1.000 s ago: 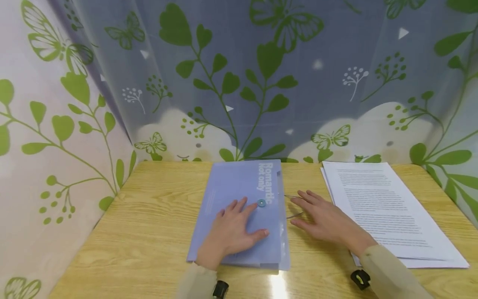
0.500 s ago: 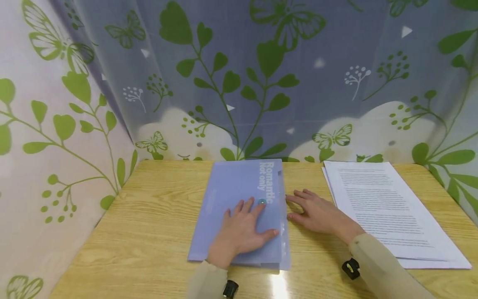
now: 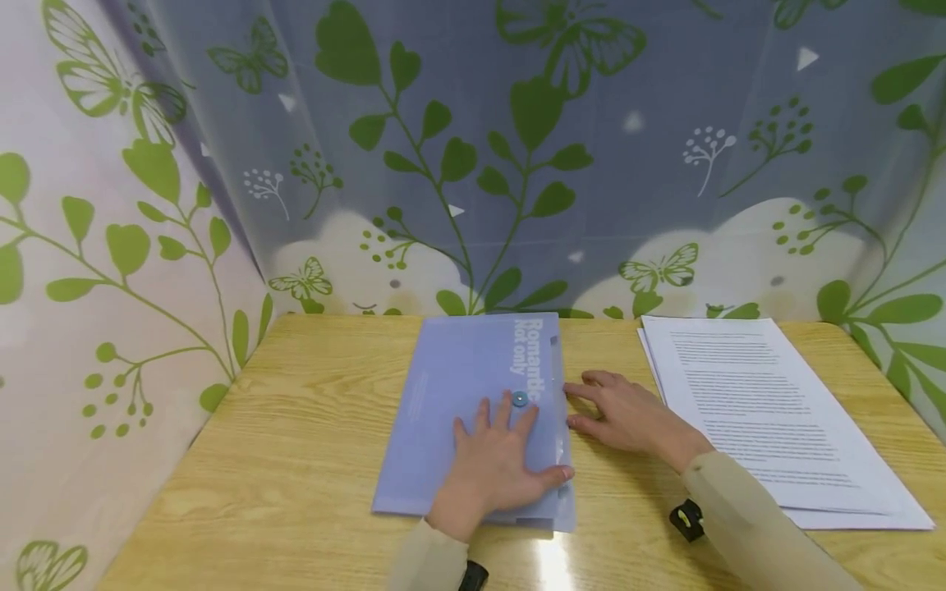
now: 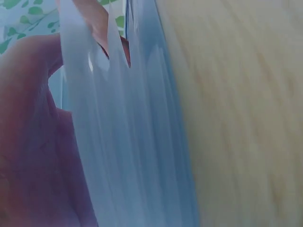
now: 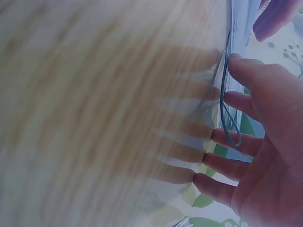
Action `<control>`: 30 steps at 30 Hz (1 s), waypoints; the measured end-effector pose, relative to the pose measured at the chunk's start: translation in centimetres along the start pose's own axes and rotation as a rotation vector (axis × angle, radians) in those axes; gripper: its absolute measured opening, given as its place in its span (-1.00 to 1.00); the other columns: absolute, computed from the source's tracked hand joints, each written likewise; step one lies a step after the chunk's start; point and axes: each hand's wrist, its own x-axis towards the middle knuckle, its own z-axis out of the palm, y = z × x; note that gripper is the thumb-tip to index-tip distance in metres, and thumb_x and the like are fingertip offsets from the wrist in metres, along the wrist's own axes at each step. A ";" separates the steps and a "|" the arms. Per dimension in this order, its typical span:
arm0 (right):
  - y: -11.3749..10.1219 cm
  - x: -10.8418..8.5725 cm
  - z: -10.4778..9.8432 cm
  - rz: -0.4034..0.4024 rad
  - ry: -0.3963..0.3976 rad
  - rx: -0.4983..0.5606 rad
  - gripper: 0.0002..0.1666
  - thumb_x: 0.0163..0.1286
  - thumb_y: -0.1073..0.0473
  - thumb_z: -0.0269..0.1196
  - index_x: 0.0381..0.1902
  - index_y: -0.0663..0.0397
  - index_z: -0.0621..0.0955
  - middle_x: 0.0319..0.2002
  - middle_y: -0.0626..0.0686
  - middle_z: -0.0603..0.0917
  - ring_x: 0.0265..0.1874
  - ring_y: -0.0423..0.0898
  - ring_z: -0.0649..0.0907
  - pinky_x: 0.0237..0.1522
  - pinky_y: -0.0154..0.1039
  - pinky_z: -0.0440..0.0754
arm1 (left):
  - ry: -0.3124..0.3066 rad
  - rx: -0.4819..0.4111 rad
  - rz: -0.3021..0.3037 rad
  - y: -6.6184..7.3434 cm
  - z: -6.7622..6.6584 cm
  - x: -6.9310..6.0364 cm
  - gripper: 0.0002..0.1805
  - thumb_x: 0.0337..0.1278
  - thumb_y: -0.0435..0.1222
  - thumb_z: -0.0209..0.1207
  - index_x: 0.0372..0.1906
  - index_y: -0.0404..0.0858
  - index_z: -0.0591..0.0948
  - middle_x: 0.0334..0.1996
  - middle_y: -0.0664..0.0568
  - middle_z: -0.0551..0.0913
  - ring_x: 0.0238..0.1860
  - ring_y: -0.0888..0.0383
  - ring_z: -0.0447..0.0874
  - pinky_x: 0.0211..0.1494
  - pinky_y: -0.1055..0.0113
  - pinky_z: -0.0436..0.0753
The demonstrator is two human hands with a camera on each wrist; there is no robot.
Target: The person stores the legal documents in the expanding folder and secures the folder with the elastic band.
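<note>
— Where is the folder?
— It lies flat on the wooden bench, pale violet-blue, with "Romantic" and "Not only" printed in white near its right edge.
— And the left hand?
— On the folder's cover, fingers straight and spread, the grip relaxed. The thumb reaches across to the right edge.
— I notice a small round button.
— Yes, a teal one on the cover, between two of that hand's fingertips.
— What about the right hand?
— Just beside the folder's right edge, its fingers extended and its grip loose. In the right wrist view, several of its fingertips touch the bench.
— There's a thin cord there, too.
— It runs along the folder's edge, past the thumb, and ends in a loop by the fingers. Whether the thumb touches it, I can't tell.
— Anything further right?
— A stack of printed papers, apart from the folder. Behind the bench hangs a curtain patterned with green leaves and butterflies.
</note>
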 end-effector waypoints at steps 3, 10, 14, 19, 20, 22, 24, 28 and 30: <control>0.0 0.0 0.1 0.010 0.000 -0.010 -0.40 0.49 -0.10 0.23 0.35 0.08 0.57 0.29 0.44 0.53 0.19 0.44 0.59 0.05 0.36 0.62 | -0.014 -0.001 -0.004 0.3 0.0 0.0 0.01 0.10 0.46 0.08 0.58 0.03 0.27 0.63 -0.18 0.13 0.58 -0.39 0.08 0.39 -0.56 0.15; -0.2 0.1 0.0 0.043 -0.006 -0.020 -0.40 0.48 -0.13 0.23 0.35 0.04 0.58 0.31 0.41 0.53 0.20 0.44 0.58 0.02 0.39 0.60 | -0.031 0.031 -0.007 1.1 0.2 0.0 -0.09 0.04 0.26 0.22 0.51 0.01 0.38 0.61 -0.13 0.18 0.55 -0.43 0.15 0.34 -0.56 0.22; -0.3 0.1 -0.1 0.040 -0.002 -0.022 -0.41 0.47 -0.12 0.24 0.34 0.04 0.59 0.30 0.41 0.53 0.19 0.44 0.59 0.02 0.39 0.61 | -0.039 0.038 -0.010 1.4 0.3 0.1 -0.11 0.03 0.27 0.23 0.48 0.00 0.41 0.61 -0.13 0.19 0.54 -0.44 0.16 0.32 -0.57 0.23; -0.3 0.1 -0.1 0.042 0.002 -0.020 -0.41 0.46 -0.14 0.25 0.32 0.02 0.60 0.29 0.39 0.54 0.17 0.43 0.60 0.00 0.38 0.61 | -0.035 0.042 -0.012 1.6 0.3 0.0 -0.13 0.05 0.26 0.21 0.47 -0.01 0.41 0.60 -0.14 0.20 0.52 -0.45 0.20 0.30 -0.55 0.28; -0.3 0.1 0.0 0.043 0.003 -0.020 -0.41 0.46 -0.14 0.25 0.32 0.02 0.61 0.29 0.38 0.55 0.17 0.43 0.60 -0.01 0.38 0.62 | -0.031 0.038 -0.011 1.6 0.3 0.0 -0.15 0.07 0.24 0.19 0.47 -0.02 0.42 0.60 -0.15 0.21 0.51 -0.46 0.22 0.29 -0.54 0.30; -0.2 0.2 0.0 0.042 0.004 -0.021 -0.41 0.46 -0.14 0.25 0.32 0.01 0.61 0.29 0.38 0.55 0.17 0.43 0.60 -0.01 0.38 0.61 | -0.025 0.021 -0.009 1.6 0.3 -0.1 -0.19 0.12 0.21 0.16 0.45 -0.04 0.44 0.59 -0.16 0.23 0.48 -0.47 0.26 0.28 -0.51 0.35; -0.2 0.2 0.1 0.046 0.002 -0.019 -0.41 0.46 -0.14 0.25 0.33 0.01 0.60 0.30 0.38 0.54 0.18 0.43 0.60 0.00 0.39 0.61 | -0.014 0.000 -0.009 1.6 0.2 -0.1 -0.24 0.16 0.18 0.13 0.43 -0.06 0.46 0.57 -0.17 0.28 0.45 -0.46 0.31 0.25 -0.46 0.42; -0.1 0.2 0.2 0.049 0.003 -0.022 -0.41 0.46 -0.14 0.24 0.33 0.01 0.60 0.30 0.37 0.55 0.18 0.43 0.59 0.00 0.39 0.61 | 0.017 -0.017 -0.010 1.6 0.0 -0.2 -0.30 0.18 0.17 0.10 0.35 -0.09 0.52 0.48 -0.14 0.43 0.35 -0.35 0.48 0.13 -0.33 0.55; 0.0 0.2 0.2 0.051 0.005 -0.023 -0.41 0.46 -0.14 0.25 0.32 0.01 0.61 0.29 0.37 0.55 0.18 0.43 0.60 -0.01 0.38 0.61 | 0.032 -0.021 -0.009 1.5 -0.1 -0.2 -0.33 0.17 0.16 0.12 0.30 -0.09 0.56 0.38 -0.09 0.54 0.26 -0.26 0.57 0.04 -0.25 0.60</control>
